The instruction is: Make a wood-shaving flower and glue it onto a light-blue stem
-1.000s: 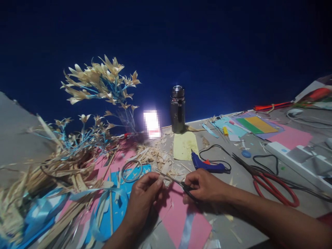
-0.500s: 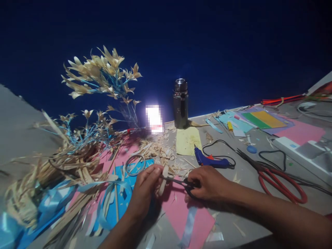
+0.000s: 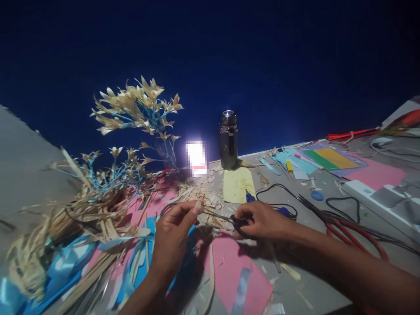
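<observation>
My right hand (image 3: 262, 221) is closed round the handles of small dark scissors (image 3: 219, 215), whose blades point left. Their tips reach the fingertips of my left hand (image 3: 179, 227). Its thumb and forefinger are pinched together; whatever is between them is too small to make out. Below the hands lies a pink sheet (image 3: 243, 267) with a pale blue ribbon piece (image 3: 241, 291) on it. A narrow pale husk strip (image 3: 211, 273) shows at that sheet's left edge. Behind my right hand, a blue glue gun (image 3: 250, 197) is partly hidden.
A dark flask (image 3: 229, 146) stands at the back beside a bright blurred patch. Dried-husk flowers (image 3: 131, 105) rise at left above heaped husks (image 3: 33, 258). Red-handled scissors (image 3: 357, 236), a black cord (image 3: 278, 187) and a white power strip (image 3: 377, 203) lie at right.
The wide pale strip held in my left hand no longer shows there. Both hands have risen slightly in view, and a narrow strip now appears near the pink sheet.
</observation>
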### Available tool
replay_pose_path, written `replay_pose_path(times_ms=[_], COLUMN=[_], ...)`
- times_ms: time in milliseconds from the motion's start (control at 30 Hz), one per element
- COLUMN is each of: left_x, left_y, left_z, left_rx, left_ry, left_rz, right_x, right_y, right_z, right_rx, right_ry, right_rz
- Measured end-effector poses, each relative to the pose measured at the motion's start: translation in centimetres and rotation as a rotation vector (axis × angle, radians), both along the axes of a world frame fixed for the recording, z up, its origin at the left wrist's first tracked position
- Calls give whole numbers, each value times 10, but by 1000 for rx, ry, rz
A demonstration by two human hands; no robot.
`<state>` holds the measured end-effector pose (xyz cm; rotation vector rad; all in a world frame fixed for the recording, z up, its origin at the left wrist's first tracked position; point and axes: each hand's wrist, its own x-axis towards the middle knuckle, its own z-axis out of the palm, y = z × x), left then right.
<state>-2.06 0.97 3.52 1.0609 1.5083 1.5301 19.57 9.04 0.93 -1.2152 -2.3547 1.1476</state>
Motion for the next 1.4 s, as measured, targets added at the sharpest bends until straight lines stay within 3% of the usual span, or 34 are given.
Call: replay_pose_path(times_ms=[100,167,267,367,467,567,733,833,1067,1333,1400], left_x=[-5,-6,0,15,26,29,35,39,30,37,37], left_y=[-1,-3,-5,-6,-6,-5,-5,-5,-4,-7,-8], left_z=[-1,-4,-8,-9,-9,-10,-23,-35,-39,-44,-47], left_rx=[113,158,11,-164,-208,-247,-294,-266,-236,-261,-248], left_ry=[-46,-62,-92,-82,-17,-53,-505,-633,-699,-536,-534], left_rz=[83,105,-86,-326,-414,-483,-517,-506,-510,-420,-459], right_x=[-2,-3,-4,-9,-15,-16,-18,-20,-17,-18,-17], right_y=[4,5,3,-5,-13,-17,-21,-25,-19,-26,-26], right_z=[-1,-2,1,4,2,-4,-15,-21,-24,-18,-18], right_rx=[-120,-200,-446,-633,-718,-747,-711,-681,-798,-689,-716], right_ry=[59,125,423,655,733,763,870,924,939,831,850], right_rz=[37,-36,-154,-84,-35,-98,-170,-218,-217,-151,-136])
